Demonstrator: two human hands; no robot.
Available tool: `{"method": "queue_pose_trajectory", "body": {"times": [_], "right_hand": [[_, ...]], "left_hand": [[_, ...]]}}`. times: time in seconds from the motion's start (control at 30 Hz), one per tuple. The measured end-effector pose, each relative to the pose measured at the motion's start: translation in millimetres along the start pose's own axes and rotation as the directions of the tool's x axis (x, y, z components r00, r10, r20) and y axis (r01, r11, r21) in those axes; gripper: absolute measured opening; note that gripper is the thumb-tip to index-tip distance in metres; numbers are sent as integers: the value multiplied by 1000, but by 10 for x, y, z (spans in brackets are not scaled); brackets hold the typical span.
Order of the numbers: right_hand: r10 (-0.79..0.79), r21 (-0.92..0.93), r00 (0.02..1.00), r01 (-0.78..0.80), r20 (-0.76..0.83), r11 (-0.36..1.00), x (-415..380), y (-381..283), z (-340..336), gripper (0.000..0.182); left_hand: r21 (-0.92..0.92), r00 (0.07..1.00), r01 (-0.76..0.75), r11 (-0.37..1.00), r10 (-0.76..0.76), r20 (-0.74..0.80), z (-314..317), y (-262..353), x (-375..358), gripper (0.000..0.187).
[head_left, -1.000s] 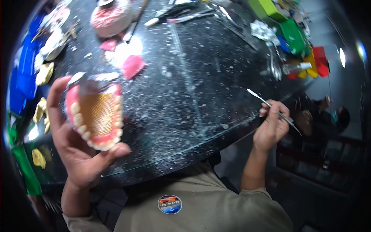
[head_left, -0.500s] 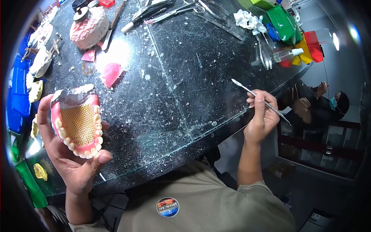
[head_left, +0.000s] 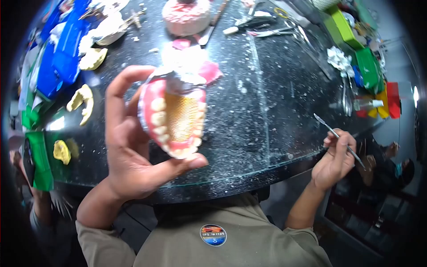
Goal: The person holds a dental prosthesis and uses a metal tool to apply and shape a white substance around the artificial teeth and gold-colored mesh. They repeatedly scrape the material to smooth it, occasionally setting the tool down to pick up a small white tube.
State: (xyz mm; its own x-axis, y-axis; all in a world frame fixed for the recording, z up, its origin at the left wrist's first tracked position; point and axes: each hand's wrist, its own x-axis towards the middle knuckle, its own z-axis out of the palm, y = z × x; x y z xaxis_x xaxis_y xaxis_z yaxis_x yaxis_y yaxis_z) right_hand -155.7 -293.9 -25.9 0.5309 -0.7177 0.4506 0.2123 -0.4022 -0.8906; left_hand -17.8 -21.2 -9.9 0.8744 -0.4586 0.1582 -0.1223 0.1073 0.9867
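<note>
My left hand (head_left: pixel 126 155) grips a dental cast carrying a denture (head_left: pixel 181 118), held up over the bench edge. Cream teeth line its pink base, and a gold mesh covers the palate area. The thumb presses near the front teeth while the fingers wrap the far side, partly hidden behind the cast. Off to the right, my right hand (head_left: pixel 336 155) pinches a thin metal carving instrument (head_left: pixel 328 124) between thumb and fingers, its flattened tip pointing up and left, away from the denture. Beyond the cast lies a piece of pink wax (head_left: pixel 210 72).
A round pink-and-white mould (head_left: pixel 187 20) stands at the back beside a knife (head_left: pixel 206 35). Pliers and scissors (head_left: pixel 280 32) lie farther right, near a clear bottle (head_left: pixel 368 104). Yellowish casts (head_left: pixel 82 103) and blue bins (head_left: pixel 62 62) line the left. Another person (head_left: pixel 391 167) is at the far right.
The view has swung left, so bench items appear farther right. My left hand has brought the cast closer to the camera and turned it slightly. My right hand still holds the instrument.
</note>
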Motion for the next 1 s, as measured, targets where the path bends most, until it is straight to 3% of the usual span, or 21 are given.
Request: {"method": "queue_pose_trajectory", "body": {"times": [0.17,0.27,0.37,0.4,1.0], "right_hand": [[-244,281,865,126,439,952,135,-451,721,20],[-365,262,759,260,539,929,143,-597,1114,27],[-387,214,691,326,611,921,159,-665,1266,27],[-380,213,689,318,618,924,155,-661,1298,27],[-405,259,654,313,639,914,132,-541,1332,19]], "left_hand": [[-86,994,-7,996,16,109,-59,-10,-6,63],[-115,988,-13,993,30,149,-97,-9,-4,79],[-143,983,-58,988,82,166,-108,-24,1,99],[-129,976,-88,988,112,188,-124,-17,12,107],[-146,975,-100,984,127,184,-123,-58,13,103]]}}
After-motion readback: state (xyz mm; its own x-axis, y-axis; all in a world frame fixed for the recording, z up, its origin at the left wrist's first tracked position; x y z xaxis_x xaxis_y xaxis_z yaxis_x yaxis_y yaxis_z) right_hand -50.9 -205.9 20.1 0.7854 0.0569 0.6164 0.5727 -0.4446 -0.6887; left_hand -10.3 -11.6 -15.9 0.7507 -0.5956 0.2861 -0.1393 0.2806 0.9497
